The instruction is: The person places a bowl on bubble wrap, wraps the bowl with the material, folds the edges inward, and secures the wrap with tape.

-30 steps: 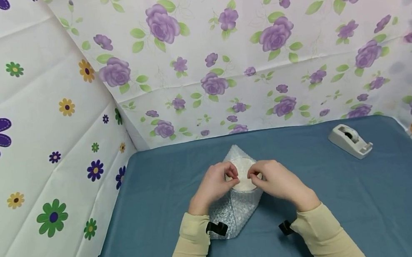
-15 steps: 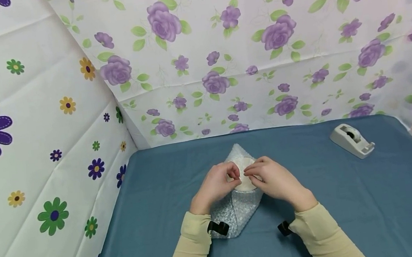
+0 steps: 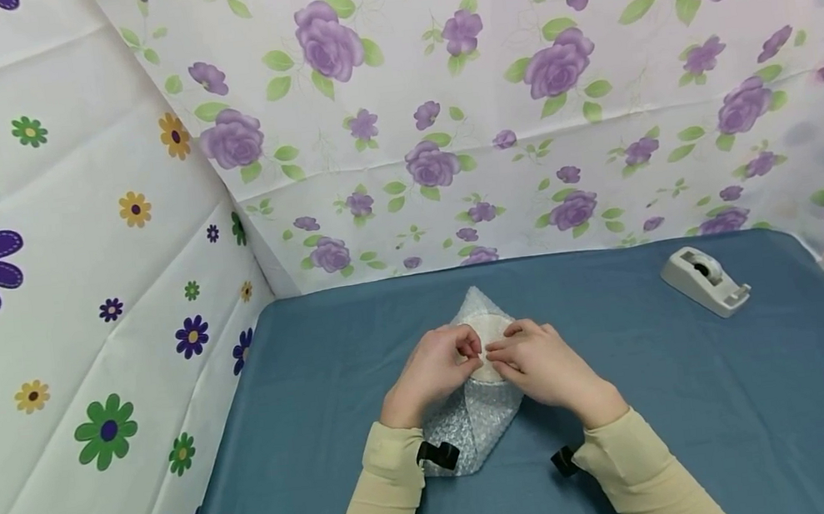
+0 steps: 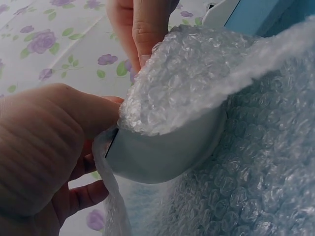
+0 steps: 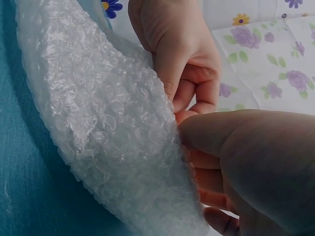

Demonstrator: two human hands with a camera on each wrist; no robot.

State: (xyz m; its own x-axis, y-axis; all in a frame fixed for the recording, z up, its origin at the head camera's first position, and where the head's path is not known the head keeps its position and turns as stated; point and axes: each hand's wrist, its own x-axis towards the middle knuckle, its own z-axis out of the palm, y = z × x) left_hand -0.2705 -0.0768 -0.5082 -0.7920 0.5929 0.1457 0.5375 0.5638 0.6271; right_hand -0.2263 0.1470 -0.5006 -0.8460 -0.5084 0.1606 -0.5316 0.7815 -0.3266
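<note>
Leftmost, well away from the bubble wrap, a flowered cloth hung beside the desk. Next, at the left side of the wrap, came the left hand, its thumb and fingers pinching an edge of that wrap. Within the wrap, which lay about it in a pointed bundle on the desk, sat a pale round thing, its face partly uncovered between the hands; its exact kind could not be told. At the wrap's right side was the right hand, its fingers bent against the edge; whether they gripped it or merely touched it was unclear. Farther right, well apart from the wrap, stood a tape dispenser.

The springy wrap seemed the likeliest source of trouble: a slack pinch could have let its edge lift and bare more of the round thing. Uneven pulling by the two hands might have skewed the bundle, and a hard tug could have torn the film or tipped what it held.
</note>
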